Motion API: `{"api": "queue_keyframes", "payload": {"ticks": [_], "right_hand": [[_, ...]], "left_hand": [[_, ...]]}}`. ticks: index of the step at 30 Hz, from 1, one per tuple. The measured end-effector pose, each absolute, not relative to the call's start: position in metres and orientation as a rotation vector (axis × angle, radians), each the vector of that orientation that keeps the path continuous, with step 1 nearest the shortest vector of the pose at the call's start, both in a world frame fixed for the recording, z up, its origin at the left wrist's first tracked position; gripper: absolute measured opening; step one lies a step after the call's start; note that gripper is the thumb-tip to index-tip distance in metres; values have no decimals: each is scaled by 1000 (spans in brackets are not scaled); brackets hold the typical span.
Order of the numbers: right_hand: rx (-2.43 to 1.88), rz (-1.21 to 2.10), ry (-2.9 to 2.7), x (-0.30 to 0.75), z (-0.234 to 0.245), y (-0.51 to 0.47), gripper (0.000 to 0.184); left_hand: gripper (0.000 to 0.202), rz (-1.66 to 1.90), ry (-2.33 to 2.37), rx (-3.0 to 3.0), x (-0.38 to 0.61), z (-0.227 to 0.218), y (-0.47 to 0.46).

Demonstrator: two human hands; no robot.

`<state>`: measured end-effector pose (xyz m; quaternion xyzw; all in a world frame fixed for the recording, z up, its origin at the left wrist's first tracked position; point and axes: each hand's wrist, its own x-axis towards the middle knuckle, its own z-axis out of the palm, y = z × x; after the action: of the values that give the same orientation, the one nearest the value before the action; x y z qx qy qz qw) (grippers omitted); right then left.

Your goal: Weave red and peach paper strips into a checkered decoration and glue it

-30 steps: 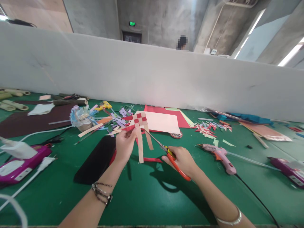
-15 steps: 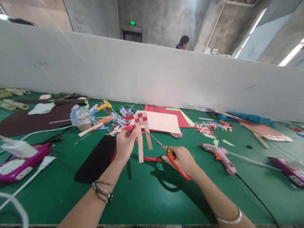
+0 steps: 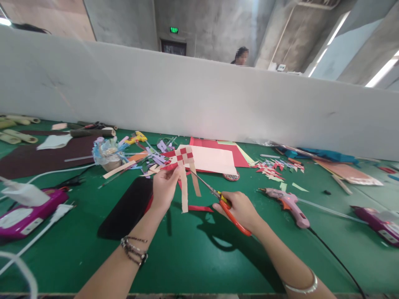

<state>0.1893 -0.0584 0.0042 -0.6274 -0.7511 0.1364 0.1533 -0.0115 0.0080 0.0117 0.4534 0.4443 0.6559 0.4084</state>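
Note:
My left hand point(image 3: 163, 187) is closed on a woven piece of red and tan paper strips point(image 3: 183, 158), held up over the green table point(image 3: 193, 257). Two long tan strip ends point(image 3: 185, 193) hang down from the weave. My right hand point(image 3: 240, 209) grips orange-handled scissors point(image 3: 222, 203), whose blades point up and left at the hanging strips, close to the right one. A loose red strip point(image 3: 199, 209) lies on the table under the weave.
A black sheet point(image 3: 126, 211) lies left of my hands. Pink glue guns point(image 3: 288, 201) point(image 3: 23, 214) point(image 3: 378, 222) rest on both sides, cords trailing. Paper scraps point(image 3: 149, 160), red and pale sheets point(image 3: 218, 160) and small woven pieces point(image 3: 274, 168) lie beyond. A white partition point(image 3: 199, 95) backs the table; a person stands behind it.

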Motion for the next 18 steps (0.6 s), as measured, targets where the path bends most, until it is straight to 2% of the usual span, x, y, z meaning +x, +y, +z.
{"api": "queue_keyframes", "payload": {"ticks": [18], "right_hand": [[-1782, 406, -2114, 192, 3, -56, 45]], "left_hand": [[20, 1659, 1123, 1135, -12, 11, 10]]}}
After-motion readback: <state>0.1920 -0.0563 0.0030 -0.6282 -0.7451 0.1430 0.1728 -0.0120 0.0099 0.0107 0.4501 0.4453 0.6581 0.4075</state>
